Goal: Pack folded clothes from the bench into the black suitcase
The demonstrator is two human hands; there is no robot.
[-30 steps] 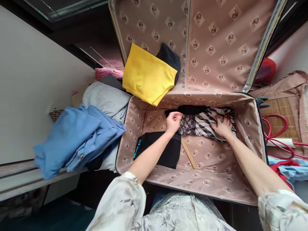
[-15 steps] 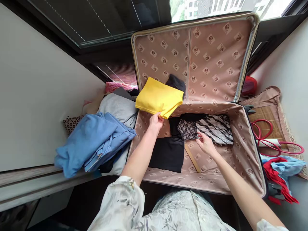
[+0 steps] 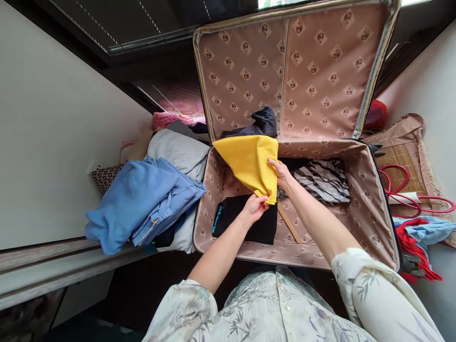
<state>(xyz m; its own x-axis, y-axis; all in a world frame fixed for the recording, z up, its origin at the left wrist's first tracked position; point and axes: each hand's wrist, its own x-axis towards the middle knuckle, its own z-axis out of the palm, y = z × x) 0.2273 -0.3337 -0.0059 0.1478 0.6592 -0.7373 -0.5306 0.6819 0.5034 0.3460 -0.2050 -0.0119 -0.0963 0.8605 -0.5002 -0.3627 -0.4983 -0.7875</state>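
A folded yellow garment [image 3: 249,159] hangs between my two hands over the left half of an open suitcase [image 3: 383,223]. My left hand [image 3: 255,207] pinches its lower edge. At its right edge, my right hand [image 3: 280,173] grips the cloth between thumb and fingers. Beneath it a folded black garment [image 3: 245,228] with a turquoise mark lies on the suitcase floor. A black-and-white striped garment [image 3: 324,180] lies to the right, partly behind my right forearm. Dark cloth [image 3: 265,122] rests behind the yellow one, against the lid.
Left of the suitcase is a pile with a blue garment [image 3: 138,204] and a grey one [image 3: 178,152]. A tan strap [image 3: 289,223] lies on the suitcase floor. To the right are a red cord [image 3: 406,175] and red and light-blue cloth [image 3: 423,237]. The lid [image 3: 320,71] stands upright.
My right hand has left the lace-patterned cloth and now grips the yellow garment's right edge. My left hand has moved right and down with the garment. The view has tilted down slightly.
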